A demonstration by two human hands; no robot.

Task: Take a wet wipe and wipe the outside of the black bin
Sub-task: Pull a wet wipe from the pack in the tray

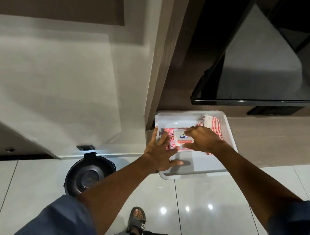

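Black bin (88, 177) on floor by wall, partly hidden behind left forearm; round, glossy. Left hand (160, 153), fingers spread, steadies wipes pack (179, 139) in white tray (202, 169); right hand (202, 139) pinches pack's lid flap, covering pt of label.

The room was dim and warm-toned; ceiling lights glared as small white spots on the glossy floor tiles (188, 204) below the white tray (226, 126), soft shadows fell left of it, and straight edges bowed towards the frame's borders
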